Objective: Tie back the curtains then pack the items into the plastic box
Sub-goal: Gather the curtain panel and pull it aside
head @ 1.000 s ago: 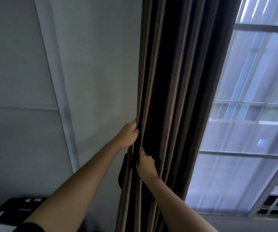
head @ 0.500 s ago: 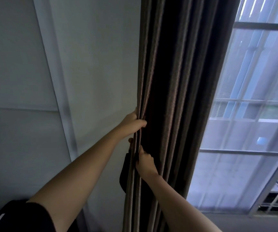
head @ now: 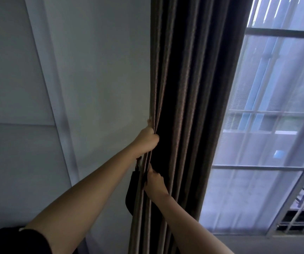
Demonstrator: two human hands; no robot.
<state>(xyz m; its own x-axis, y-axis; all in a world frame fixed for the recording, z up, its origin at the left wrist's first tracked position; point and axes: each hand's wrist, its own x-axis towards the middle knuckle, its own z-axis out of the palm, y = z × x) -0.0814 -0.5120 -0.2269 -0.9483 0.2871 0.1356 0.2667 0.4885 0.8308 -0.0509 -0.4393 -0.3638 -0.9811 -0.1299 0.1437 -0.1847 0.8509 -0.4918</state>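
A dark brown curtain (head: pixel 187 88) hangs gathered in folds between a pale wall and the window. My left hand (head: pixel 148 138) is closed around the curtain's left edge folds, up high. Just below it, my right hand (head: pixel 154 180) pinches the same edge folds. A dark strap-like loop (head: pixel 132 193), perhaps the tie-back, hangs behind the curtain's left edge beside my right hand. No plastic box is in view.
A pale wall (head: pixel 96 79) with a raised vertical strip (head: pixel 56 110) fills the left. A sheer white curtain (head: pixel 257 143) covers the barred window (head: pixel 279 110) on the right. A metal grille (head: pixel 303 215) shows at the lower right.
My left hand has tightened around the curtain's edge folds, bunching them. My right hand stays just below on the same folds. The view has shifted slightly.
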